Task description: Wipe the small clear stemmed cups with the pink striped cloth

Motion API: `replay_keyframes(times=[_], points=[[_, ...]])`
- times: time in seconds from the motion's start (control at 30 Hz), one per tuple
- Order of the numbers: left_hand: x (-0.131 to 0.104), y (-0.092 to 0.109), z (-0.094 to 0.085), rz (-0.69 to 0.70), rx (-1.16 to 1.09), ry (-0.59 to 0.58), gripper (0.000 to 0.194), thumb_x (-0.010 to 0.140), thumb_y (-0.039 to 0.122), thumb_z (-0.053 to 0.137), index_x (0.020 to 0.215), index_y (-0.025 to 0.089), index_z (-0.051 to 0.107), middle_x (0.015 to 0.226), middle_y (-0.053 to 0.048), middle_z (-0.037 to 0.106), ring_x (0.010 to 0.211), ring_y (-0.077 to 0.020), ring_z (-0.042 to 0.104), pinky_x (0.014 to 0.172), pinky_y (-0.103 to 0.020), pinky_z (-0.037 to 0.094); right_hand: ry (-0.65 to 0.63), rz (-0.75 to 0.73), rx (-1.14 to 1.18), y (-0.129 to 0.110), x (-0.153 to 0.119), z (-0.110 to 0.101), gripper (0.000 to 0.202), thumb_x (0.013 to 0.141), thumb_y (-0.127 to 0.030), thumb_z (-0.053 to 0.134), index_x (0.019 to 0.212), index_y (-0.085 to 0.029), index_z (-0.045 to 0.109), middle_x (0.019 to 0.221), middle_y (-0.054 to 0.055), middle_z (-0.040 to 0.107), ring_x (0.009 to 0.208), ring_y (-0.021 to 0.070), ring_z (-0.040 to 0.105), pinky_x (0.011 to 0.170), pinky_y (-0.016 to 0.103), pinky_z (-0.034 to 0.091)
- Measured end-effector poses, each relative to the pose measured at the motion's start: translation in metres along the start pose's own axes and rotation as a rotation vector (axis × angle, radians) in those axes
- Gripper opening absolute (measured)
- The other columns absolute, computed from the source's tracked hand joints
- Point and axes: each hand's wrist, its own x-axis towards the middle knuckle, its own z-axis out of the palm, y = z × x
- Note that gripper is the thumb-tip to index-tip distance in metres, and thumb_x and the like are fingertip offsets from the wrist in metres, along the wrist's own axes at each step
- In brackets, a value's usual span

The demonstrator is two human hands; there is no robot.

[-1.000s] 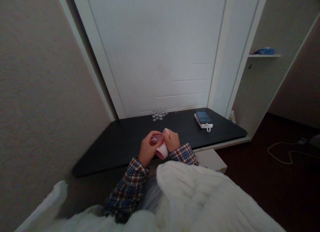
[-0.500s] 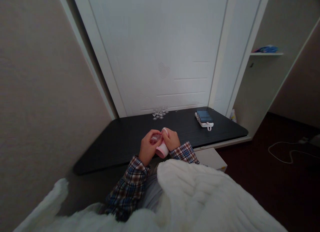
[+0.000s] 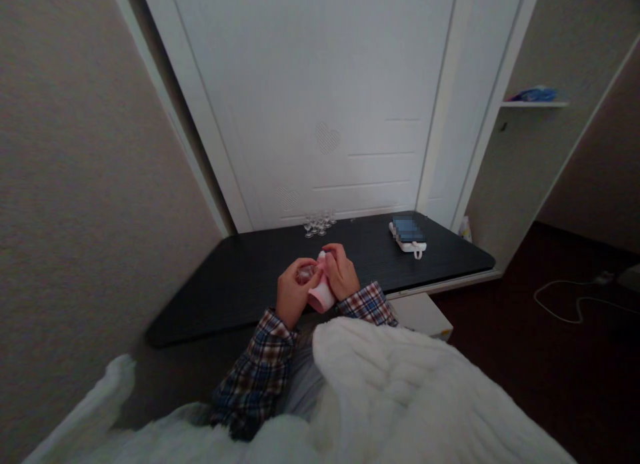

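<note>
Above the front of the black tabletop (image 3: 235,264), both my hands meet at a pink bottle (image 3: 324,294). It tilts, its wide base towards me and a small white tip at its far end. My right hand (image 3: 342,272) is closed around the bottle's right side, fingers close to the tip. Between the fingers of my left hand (image 3: 291,294) is a clear, rounded piece (image 3: 305,273); its exact kind does not show. The left fingertips touch the bottle's left side. Several small clear stemmed cups (image 3: 319,224) stand together at the back of the tabletop.
A phone (image 3: 409,229) lies on a white object with a loop strap at the tabletop's right. White panelled doors (image 3: 320,84) rise directly behind. Below the front edge is a white box (image 3: 423,314). White fluffy fabric (image 3: 400,384) covers the foreground. A pale cable (image 3: 560,317) trails over the floor.
My right fingers have opened a little and shifted upward, so the bottle's white tip now shows. The bottle and my left hand have moved slightly left.
</note>
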Motion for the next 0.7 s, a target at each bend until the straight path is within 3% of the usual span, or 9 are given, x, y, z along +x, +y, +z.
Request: replay_keyframes(times=[0.13,0.33,0.5,0.7], points=[[0.003,-0.003,-0.002,-0.067,-0.078,0.049,0.028,0.067,0.038,0.063,0.084,0.016,0.062,0.078,-0.004,0.064,0.069,-0.0148,0.058,0.062,-0.024,0.046,0.050,-0.158,0.032,-0.005,0.000,-0.002,0.031,0.085,-0.023,0.040,0.116,-0.019,0.044,0.108,0.008,0.051,0.096,0.0158,0.052,0.086,0.029,0.041],[0.007,-0.005,-0.007,-0.127,-0.174,0.085,0.031,0.063,0.036,0.066,0.084,0.015,0.061,0.079,-0.004,0.064,0.068,-0.0147,0.059,0.060,-0.023,0.046,-0.118,-0.312,-0.029,-0.008,0.000,-0.001,0.029,0.080,-0.014,0.043,0.108,-0.021,0.052,0.114,0.006,0.049,0.111,0.0179,0.044,0.099,0.034,0.033],[0.007,-0.005,-0.007,-0.144,-0.255,0.068,0.030,0.064,0.036,0.066,0.085,0.015,0.060,0.078,-0.003,0.063,0.069,-0.0139,0.058,0.062,-0.023,0.046,-0.141,-0.307,-0.044,-0.003,0.000,0.003,0.030,0.078,-0.014,0.046,0.108,-0.019,0.049,0.107,0.005,0.053,0.104,0.0174,0.047,0.094,0.032,0.037],[0.005,-0.002,-0.004,-0.084,-0.128,0.023,0.025,0.066,0.036,0.065,0.080,0.016,0.058,0.076,-0.001,0.060,0.069,-0.0137,0.057,0.062,-0.023,0.045,-0.104,-0.221,-0.146,0.003,-0.002,0.005,0.017,0.081,-0.018,0.044,0.097,-0.019,0.052,0.096,0.004,0.055,0.094,0.0180,0.048,0.085,0.030,0.039]])
